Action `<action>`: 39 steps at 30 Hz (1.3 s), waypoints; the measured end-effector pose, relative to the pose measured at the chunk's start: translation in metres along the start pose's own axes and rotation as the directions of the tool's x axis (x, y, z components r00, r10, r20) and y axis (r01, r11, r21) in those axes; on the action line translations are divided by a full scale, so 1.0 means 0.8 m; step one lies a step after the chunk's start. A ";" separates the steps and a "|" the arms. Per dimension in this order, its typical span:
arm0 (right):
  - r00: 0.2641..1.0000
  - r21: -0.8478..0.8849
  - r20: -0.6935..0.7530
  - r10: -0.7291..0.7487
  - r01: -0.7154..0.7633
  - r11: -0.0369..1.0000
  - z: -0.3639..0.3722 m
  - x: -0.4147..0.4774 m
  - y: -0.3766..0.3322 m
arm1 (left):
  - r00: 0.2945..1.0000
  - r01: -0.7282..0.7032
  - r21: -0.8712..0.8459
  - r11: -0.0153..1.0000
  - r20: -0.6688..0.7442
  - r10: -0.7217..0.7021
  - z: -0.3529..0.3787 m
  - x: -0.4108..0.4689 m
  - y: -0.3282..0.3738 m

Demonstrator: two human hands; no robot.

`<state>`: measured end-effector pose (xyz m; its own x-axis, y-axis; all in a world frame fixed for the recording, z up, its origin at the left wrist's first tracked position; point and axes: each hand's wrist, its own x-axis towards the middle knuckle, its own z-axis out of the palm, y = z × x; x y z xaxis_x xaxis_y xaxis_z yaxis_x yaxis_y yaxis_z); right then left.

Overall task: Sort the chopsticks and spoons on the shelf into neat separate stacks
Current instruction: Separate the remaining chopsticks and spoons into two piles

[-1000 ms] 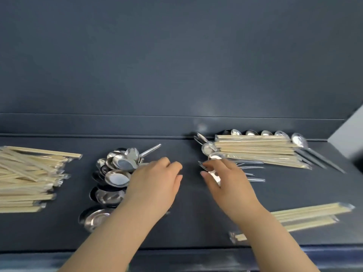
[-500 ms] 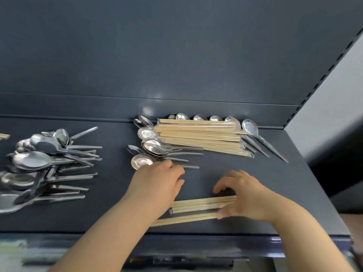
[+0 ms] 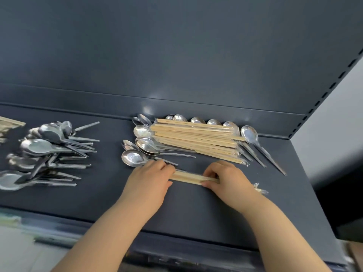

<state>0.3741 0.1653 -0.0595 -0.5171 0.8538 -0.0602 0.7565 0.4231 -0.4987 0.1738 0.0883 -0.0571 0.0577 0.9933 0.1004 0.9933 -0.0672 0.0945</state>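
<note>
Several wrapped chopsticks [image 3: 193,178] lie near the front of the shelf [image 3: 196,211], with the left hand [image 3: 151,183] and right hand [image 3: 229,179] gripping either end, fingers [image 3: 213,170] curled round them. Slick wrappers may let one slip out and knock the spoons [image 3: 133,158] just behind.

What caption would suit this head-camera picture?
Left hand and right hand grip a chopstick bundle on the shelf, spoon pile at left, mixed heap behind.

Bare shelf [image 3: 106,193] lies open between spoon pile [image 3: 49,150] and mixed heap [image 3: 196,138] — wall [image 3: 176,55] close behind.
</note>
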 end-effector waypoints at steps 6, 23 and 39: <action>0.994 0.025 0.017 0.109 -0.110 0.994 -0.010 0.005 0.001 | 0.996 -0.013 -0.019 1.000 -0.088 0.011 0.013 0.012 0.003; 0.999 0.315 -0.017 0.028 -0.021 0.949 -0.029 0.014 -0.020 | 0.984 -0.130 0.061 0.990 -0.116 0.136 -0.003 -0.004 -0.001; 0.977 0.315 -0.174 -0.126 0.177 0.933 0.053 0.095 -0.261 | 0.936 -0.104 0.080 0.991 -0.328 0.125 -0.088 -0.085 -0.268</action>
<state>0.1596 0.1287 0.0034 -0.5310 0.8331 0.1547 0.4882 0.4500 -0.7477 -0.0502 0.0287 -0.0146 0.1447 0.8907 0.4309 0.9867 -0.1625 0.0044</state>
